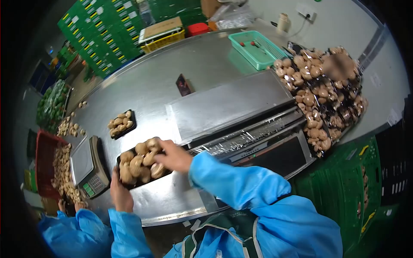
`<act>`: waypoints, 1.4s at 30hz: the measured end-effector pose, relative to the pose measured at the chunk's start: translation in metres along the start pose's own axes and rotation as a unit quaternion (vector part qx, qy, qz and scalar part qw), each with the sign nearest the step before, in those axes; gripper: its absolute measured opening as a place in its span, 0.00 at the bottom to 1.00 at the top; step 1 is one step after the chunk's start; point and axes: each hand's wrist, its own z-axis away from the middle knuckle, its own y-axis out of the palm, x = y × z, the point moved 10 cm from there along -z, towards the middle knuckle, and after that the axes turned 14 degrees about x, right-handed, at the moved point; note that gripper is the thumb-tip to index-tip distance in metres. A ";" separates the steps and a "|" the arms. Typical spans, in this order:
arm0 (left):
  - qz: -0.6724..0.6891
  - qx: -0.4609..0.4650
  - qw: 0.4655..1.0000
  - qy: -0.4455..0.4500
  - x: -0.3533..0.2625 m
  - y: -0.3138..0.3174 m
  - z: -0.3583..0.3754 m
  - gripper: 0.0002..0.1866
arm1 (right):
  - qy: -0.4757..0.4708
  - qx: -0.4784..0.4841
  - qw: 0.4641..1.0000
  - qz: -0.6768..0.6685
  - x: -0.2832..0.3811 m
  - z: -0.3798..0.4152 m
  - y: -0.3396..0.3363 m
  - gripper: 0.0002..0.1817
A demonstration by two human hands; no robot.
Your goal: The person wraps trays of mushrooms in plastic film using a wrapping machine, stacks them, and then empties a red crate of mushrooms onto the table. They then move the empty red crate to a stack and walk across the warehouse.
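Observation:
In front of me a black tray (118, 161) heaped with brown mushrooms (136, 164) sits on the steel table. My left hand (122, 192) grips the tray's near left side, thumb along the edge. From the right, my right hand (175, 157) reaches over the tray, its fingers closed around a mushroom (153, 145) at the top right of the heap. A second, smaller-looking tray of mushrooms (121, 123) rests just beyond. To my left is a digital scale (88, 165) with a bare metal pan.
A film-wrapping machine (241, 142) stands at right, beside piled wrapped mushroom trays (322, 92). Farther back are a phone-like dark object (183, 85) and a green basket (258, 48). A red crate (44, 165) and loose mushrooms lie left, near a co-worker's blue sleeve (77, 230).

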 end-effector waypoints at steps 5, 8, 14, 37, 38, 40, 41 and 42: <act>0.037 0.051 0.997 -0.052 -0.002 0.089 -0.048 0.20 | -0.098 -0.053 0.983 -0.144 0.020 0.029 -0.087 0.21; 0.001 0.065 0.993 -0.099 0.030 0.133 -0.082 0.21 | -0.002 -0.070 0.993 -0.099 0.022 0.065 -0.144 0.23; -0.047 0.120 0.981 -0.143 0.101 0.205 -0.130 0.23 | 0.040 -0.208 0.972 0.103 -0.022 0.104 -0.255 0.21; -0.344 0.710 0.605 -0.114 0.344 0.401 0.257 0.12 | 0.162 -0.637 0.641 -0.396 -0.462 0.626 0.021 0.10; -0.352 0.689 0.629 -0.077 0.362 0.399 0.250 0.12 | 0.233 -0.612 0.677 -0.335 -0.498 0.627 0.027 0.13; -0.376 0.634 0.674 -0.053 0.399 0.403 0.229 0.12 | 0.304 -0.593 0.698 -0.262 -0.540 0.633 0.006 0.23; -0.406 0.621 0.668 -0.053 0.425 0.401 0.220 0.14 | 0.374 -0.579 0.686 -0.233 -0.574 0.641 -0.004 0.28; -0.416 0.608 0.674 -0.046 0.450 0.405 0.214 0.14 | 0.365 -0.591 0.668 -0.267 -0.596 0.642 -0.021 0.32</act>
